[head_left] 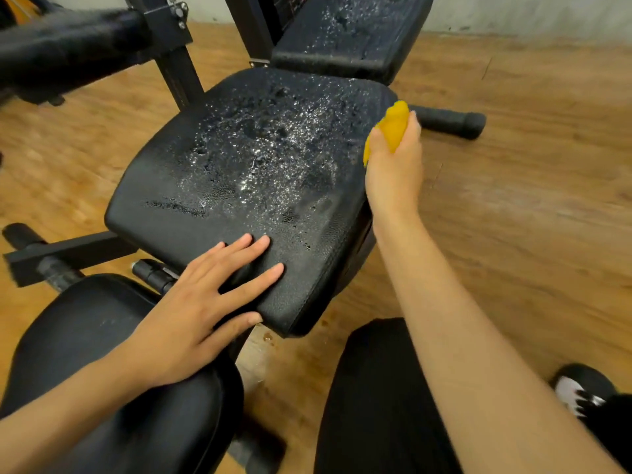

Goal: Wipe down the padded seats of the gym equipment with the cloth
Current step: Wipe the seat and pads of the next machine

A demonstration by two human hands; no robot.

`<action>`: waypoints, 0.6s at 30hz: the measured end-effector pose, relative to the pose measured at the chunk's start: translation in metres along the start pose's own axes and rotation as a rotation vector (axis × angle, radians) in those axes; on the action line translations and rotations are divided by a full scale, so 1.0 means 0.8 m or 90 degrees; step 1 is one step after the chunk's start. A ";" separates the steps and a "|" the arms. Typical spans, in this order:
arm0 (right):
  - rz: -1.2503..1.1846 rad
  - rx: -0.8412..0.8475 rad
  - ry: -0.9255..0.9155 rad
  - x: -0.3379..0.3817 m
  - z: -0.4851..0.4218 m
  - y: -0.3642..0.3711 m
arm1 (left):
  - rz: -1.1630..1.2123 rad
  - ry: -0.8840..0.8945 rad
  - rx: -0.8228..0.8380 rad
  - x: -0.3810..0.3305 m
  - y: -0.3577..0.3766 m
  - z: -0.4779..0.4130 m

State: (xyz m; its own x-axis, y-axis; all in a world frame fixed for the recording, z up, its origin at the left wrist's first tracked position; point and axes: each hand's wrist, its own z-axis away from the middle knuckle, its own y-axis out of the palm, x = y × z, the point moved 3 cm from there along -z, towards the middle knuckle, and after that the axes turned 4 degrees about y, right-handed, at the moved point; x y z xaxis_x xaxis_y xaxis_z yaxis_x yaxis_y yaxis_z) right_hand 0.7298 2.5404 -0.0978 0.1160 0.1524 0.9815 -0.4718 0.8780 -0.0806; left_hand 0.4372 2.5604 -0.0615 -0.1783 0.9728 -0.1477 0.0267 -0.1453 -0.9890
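A black padded seat (191, 172) fills the middle of the view, its top speckled with water droplets and wet patches. Behind it a second black pad (345, 32), the backrest, is wet too. My left hand (205, 302) lies flat with spread fingers on the seat's near corner. My right hand (393, 165) grips a bunched yellow cloth (395, 126) at the seat's right edge, held just beside the wet surface.
A round black pad (95, 371) sits at the lower left under my left forearm. Black steel frame bars (174, 63) and foam-covered handles (451, 121) stick out around the seat. Wooden floor (530, 200) surrounds it; my leg in black and a shoe (581, 391) are at the lower right.
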 end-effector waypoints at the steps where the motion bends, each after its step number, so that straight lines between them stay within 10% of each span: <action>1: 0.002 -0.019 -0.019 -0.004 0.028 -0.001 | 0.000 0.001 -0.002 0.000 0.000 0.000; 8: 0.016 -0.036 -0.117 -0.052 0.299 0.009 | 0.006 0.013 -0.010 0.000 0.000 0.000; 18: 0.066 0.076 0.000 0.011 -0.086 -0.002 | 0.000 0.003 -0.004 0.001 0.000 0.000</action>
State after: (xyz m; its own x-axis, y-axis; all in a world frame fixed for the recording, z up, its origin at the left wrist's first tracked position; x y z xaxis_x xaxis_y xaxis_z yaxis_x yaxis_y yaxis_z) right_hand 0.7921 2.5717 -0.1008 0.0617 0.2400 0.9688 -0.5824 0.7969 -0.1604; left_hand 0.4371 2.5610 -0.0617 -0.1730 0.9738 -0.1477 0.0327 -0.1442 -0.9890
